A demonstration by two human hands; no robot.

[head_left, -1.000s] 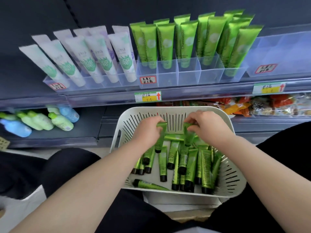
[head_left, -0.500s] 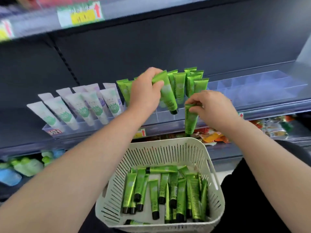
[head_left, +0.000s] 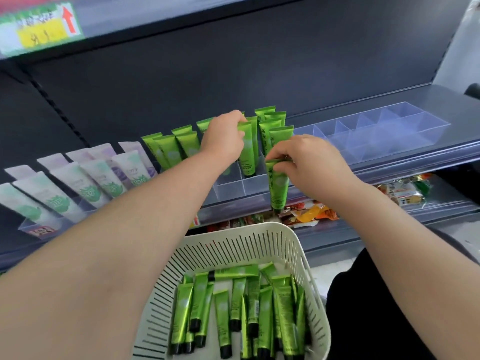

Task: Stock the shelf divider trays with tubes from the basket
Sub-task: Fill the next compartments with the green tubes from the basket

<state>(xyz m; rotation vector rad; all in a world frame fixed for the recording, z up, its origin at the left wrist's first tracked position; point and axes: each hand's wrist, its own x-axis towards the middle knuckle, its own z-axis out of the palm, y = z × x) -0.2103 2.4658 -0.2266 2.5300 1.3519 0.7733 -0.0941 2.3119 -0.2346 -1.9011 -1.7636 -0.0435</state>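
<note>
Left hand (head_left: 223, 141) pinches tube (head_left: 248, 154) in tray (head_left: 228, 189), right hand (head_left: 305, 165) second tube (head_left: 279, 189); basket (head_left: 233, 231) holds tubes (head_left: 265, 315)

White slotted plastic basket (head_left: 241, 245) cut off at bottom edge. Up-left of basket: green-and-yellow price label (head_left: 39, 29) motion-blurred, unreadable, clipped at left edge. Above basket: left hand (head_left: 223, 140) covers top end of one green plastic tube (head_left: 248, 158).

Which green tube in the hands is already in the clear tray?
The left tube, held by the left hand: its bottom end sits inside a clear tray compartment. The right tube, in the right hand, hangs outside, before the shelf edge.
</note>
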